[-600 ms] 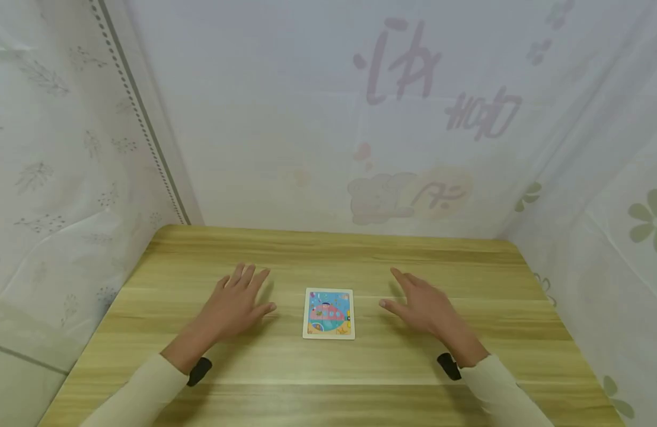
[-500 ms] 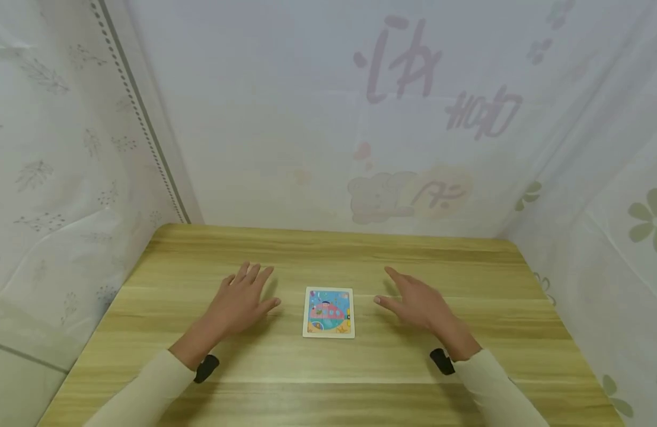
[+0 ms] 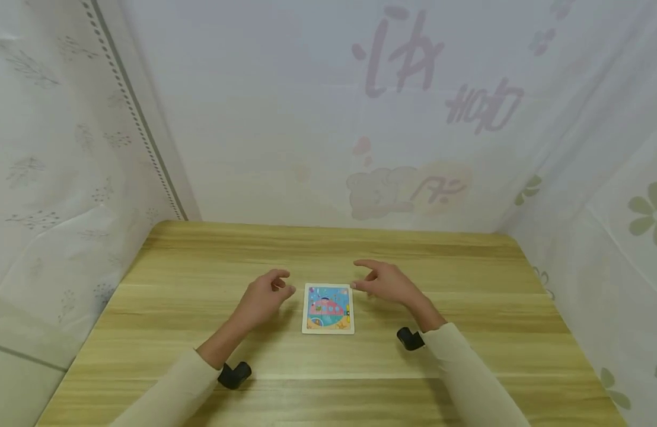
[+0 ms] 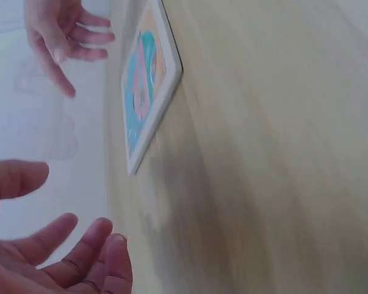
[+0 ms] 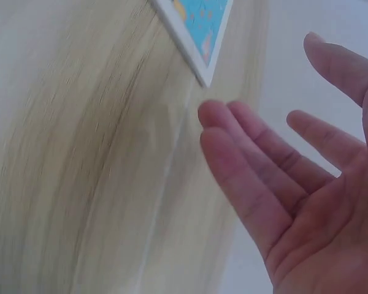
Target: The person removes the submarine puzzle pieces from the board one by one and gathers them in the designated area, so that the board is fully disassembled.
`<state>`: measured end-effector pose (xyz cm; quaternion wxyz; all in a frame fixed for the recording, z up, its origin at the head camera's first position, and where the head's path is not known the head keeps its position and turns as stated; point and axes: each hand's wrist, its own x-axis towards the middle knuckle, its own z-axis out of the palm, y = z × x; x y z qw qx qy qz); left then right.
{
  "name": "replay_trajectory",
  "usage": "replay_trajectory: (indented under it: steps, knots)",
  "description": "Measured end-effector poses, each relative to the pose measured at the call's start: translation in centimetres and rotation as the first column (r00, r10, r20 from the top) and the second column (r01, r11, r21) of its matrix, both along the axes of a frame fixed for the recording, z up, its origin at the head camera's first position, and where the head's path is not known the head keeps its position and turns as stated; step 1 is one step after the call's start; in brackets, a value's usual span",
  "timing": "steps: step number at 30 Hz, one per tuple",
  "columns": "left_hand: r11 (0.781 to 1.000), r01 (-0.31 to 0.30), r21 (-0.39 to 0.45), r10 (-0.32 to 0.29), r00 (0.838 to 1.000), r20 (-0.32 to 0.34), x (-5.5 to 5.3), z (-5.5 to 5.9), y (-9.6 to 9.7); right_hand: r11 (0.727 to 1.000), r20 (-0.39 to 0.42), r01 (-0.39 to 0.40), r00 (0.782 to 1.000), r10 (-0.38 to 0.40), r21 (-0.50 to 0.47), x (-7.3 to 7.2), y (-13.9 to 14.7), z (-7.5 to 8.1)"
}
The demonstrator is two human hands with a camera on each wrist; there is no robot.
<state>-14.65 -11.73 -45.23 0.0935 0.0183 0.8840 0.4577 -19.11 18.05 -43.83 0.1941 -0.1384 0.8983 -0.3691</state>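
A square picture puzzle [image 3: 328, 309] in a white frame lies flat on the wooden table, showing a pink and teal submarine on blue. Just left of it hovers my left hand [image 3: 261, 300], its fingers loosely bent and holding nothing. My right hand [image 3: 388, 281] is at the puzzle's upper right corner, thumb tip right by the frame and index finger stretched out. In the left wrist view the puzzle [image 4: 148, 79] stands beyond my left fingertips [image 4: 118, 248], apart from them. The right wrist view has the frame's corner [image 5: 203, 73] close to my relaxed right fingers [image 5: 224, 150].
The wooden table [image 3: 328, 397] has rounded far corners. A pale printed cloth [image 3: 264, 118] hangs behind it, with patterned cloths on the left [image 3: 56, 178] and right [image 3: 616, 237]. Black wrist cameras sit under both wrists, the left camera [image 3: 235, 375] and the right camera [image 3: 410, 338].
Both hands have moved inward toward the puzzle, and their fingers have bent more. The right hand has also risen a little. The puzzle stays in place on the table.
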Motion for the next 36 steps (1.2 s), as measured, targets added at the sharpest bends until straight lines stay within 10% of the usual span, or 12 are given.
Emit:
replay_trajectory:
  steps: [13, 36]
  knots:
    - [0.942, -0.193, 0.273, 0.088, 0.93, 0.356, 1.2, -1.4, 2.4, 0.986, 0.186, -0.023, 0.981, 0.054, -0.165, -0.9, -3.8, -1.8]
    - [0.972, -0.055, 0.227, -0.016, 0.954, 0.301, 2.2, -2.8, 3.7, 0.993, 0.164, -0.019, 0.986, 0.038, -0.115, -0.7, -7.5, -4.2]
